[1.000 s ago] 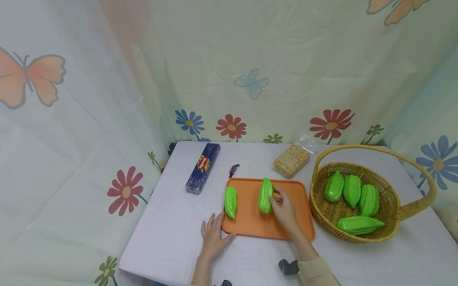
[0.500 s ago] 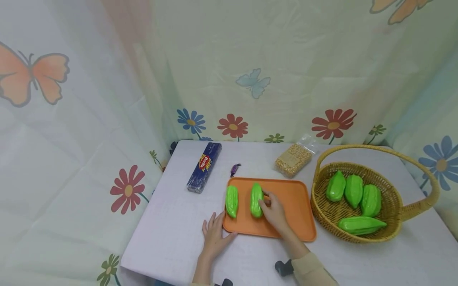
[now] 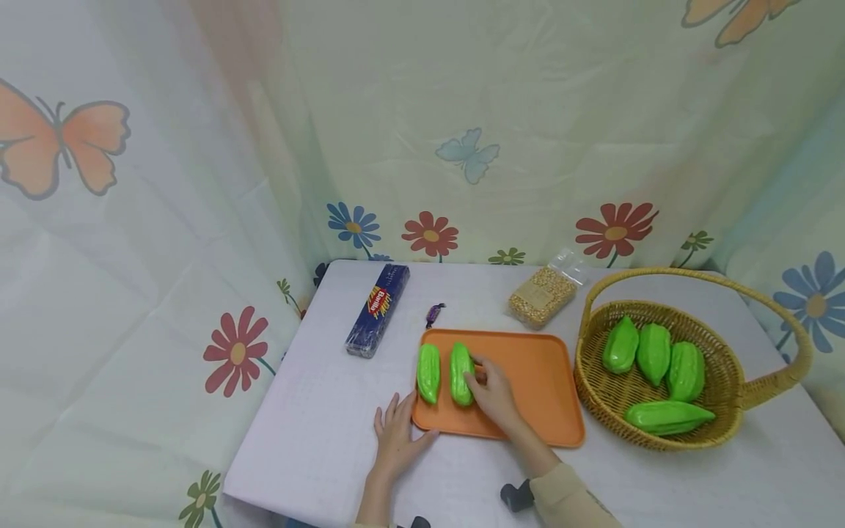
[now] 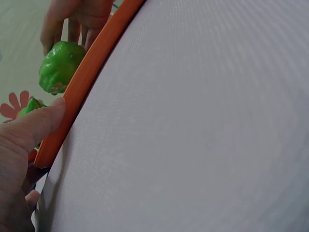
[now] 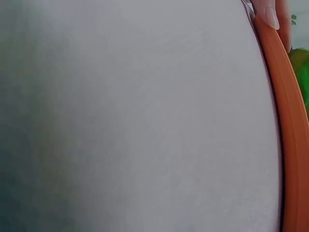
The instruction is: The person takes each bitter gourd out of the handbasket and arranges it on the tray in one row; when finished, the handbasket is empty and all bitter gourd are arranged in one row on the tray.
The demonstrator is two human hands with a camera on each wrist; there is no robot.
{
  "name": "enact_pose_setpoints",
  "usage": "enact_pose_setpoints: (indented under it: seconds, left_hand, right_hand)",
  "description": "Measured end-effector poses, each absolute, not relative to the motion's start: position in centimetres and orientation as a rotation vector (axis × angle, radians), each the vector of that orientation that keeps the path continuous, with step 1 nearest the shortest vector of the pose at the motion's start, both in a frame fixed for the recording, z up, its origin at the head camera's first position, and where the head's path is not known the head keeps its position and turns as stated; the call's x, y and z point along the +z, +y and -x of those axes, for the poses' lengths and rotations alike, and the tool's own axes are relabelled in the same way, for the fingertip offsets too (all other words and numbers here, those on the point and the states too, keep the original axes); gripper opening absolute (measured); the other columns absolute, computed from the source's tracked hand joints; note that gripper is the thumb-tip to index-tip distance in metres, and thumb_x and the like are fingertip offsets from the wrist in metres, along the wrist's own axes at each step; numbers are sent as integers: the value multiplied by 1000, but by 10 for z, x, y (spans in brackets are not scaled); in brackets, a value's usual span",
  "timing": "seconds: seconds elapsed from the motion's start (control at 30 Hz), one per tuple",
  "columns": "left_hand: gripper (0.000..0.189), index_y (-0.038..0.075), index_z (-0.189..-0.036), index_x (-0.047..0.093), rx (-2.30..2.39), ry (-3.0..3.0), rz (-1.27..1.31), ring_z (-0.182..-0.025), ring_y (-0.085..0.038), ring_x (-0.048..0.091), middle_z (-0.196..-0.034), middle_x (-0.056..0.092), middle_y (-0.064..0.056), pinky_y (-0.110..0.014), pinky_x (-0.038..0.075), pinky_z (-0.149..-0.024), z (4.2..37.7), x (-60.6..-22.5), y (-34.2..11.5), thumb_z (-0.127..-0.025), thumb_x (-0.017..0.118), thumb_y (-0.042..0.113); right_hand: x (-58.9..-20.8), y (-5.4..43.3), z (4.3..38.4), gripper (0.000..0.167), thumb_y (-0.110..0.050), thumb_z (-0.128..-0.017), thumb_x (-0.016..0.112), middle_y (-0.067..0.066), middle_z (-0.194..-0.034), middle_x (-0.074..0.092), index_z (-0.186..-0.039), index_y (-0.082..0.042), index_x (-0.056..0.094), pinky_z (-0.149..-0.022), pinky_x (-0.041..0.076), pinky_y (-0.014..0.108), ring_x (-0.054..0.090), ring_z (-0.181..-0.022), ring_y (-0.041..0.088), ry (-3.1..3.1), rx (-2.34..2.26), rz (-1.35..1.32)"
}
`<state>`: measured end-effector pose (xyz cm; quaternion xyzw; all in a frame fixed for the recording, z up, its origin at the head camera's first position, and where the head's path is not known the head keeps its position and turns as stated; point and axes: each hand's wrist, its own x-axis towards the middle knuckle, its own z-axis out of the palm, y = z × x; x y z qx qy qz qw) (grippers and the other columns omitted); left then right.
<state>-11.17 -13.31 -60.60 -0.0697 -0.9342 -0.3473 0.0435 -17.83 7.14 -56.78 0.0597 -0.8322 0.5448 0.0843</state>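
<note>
On the orange tray (image 3: 541, 389) my right hand (image 3: 495, 396) holds a green ridged bitter melon (image 3: 461, 374), thumb and fingers on its right side. A second bitter melon (image 3: 428, 374) lies just left of it along the tray's left edge, with a narrow gap between the two. My left hand (image 3: 394, 444) rests at the tray's near left corner, fingers spread, and the left wrist view shows its thumb (image 4: 46, 118) against the orange rim. That view also shows the held melon's near end (image 4: 60, 65) beyond the rim. Only a sliver of green (image 5: 303, 72) shows in the right wrist view.
A wicker basket (image 3: 607, 403) with a tall handle stands right of the tray, several bitter melons inside. Behind the tray lie a blue Barilla pasta box (image 3: 378, 312), a small purple wrapped candy (image 3: 433, 315) and a clear bag of yellow grains (image 3: 543, 295).
My right hand has carried its bitter melon leftward across the tray, close to the other one. The left hand stays at the tray corner.
</note>
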Motion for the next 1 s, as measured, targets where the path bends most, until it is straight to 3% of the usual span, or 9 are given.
enact_pose_setpoints:
  seconds: [0.5, 1.0]
  left_hand:
    - [85, 15, -142, 34, -1061, -2879, 194, -135, -30, 20, -140, 41, -4, -55, -4, -104, 112, -604, -133, -76, 57, 64]
    - [83, 14, -141, 35, -1055, -2860, 208, -134, -30, 20, -140, 42, -3, -55, -4, -103, 110, -604, -133, -77, 57, 62]
  right_hand:
    - [-571, 62, 179, 41, -10, -87, 62, 22, -118, 52, -123, 3, 50, -73, 53, 30, 60, -93, 29, -2510, 1663, -156]
    - [-573, 57, 179, 44, -13, -85, 64, 25, -116, 51, -122, 6, 49, -76, 52, 37, 59, -94, 34, -2510, 1642, -168]
